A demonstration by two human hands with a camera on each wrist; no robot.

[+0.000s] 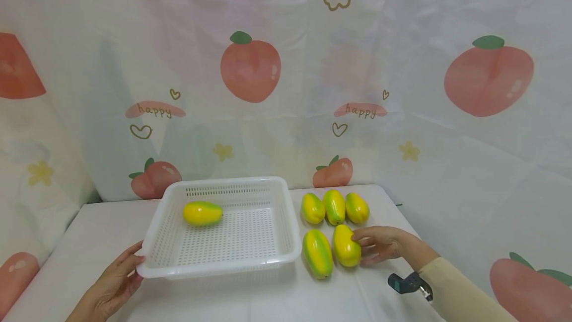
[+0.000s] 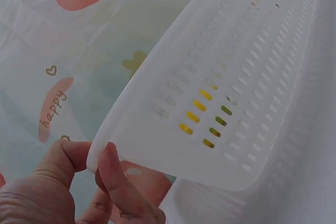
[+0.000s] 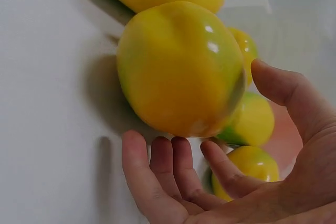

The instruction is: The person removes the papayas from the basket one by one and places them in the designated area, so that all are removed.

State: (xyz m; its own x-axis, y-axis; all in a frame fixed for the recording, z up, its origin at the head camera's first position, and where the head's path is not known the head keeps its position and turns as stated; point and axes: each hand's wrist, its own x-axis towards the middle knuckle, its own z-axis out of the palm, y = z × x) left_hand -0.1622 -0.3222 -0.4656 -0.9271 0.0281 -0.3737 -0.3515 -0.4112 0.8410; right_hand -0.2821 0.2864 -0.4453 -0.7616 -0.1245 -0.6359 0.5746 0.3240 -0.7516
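Step in hand looks like the pick-up of the next mango — one mango (image 1: 202,213) already lies in the white basket (image 1: 286,222), toward its far-left corner, five more on the tabletop right of it.

R hand (image 1: 380,245) sits at the near-right fruit (image 1: 346,246), close to the tabletop's right edge. In the wrist view the fingers (image 3: 157,177) are spread and only lightly curved under it, thumb up on the other side — cupping, not clamped; can't tell if the tips actually touch the skin. Its neighbour, the green-striped mango (image 1: 318,253), lies just beside it on the basket side. Three others stand in a row (image 1: 335,207) behind, near the far edge.

L hand (image 1: 113,284) is at the basket's near-left corner; wrist cam shows thumb (image 2: 118,182) and a finger pinching the rim there, w/ that corner apparently tipped up a bit.

Next move, as I judge it: close fingers round the fruit, lift clear w/o nudging the striped one, carry over the basket's right wall.
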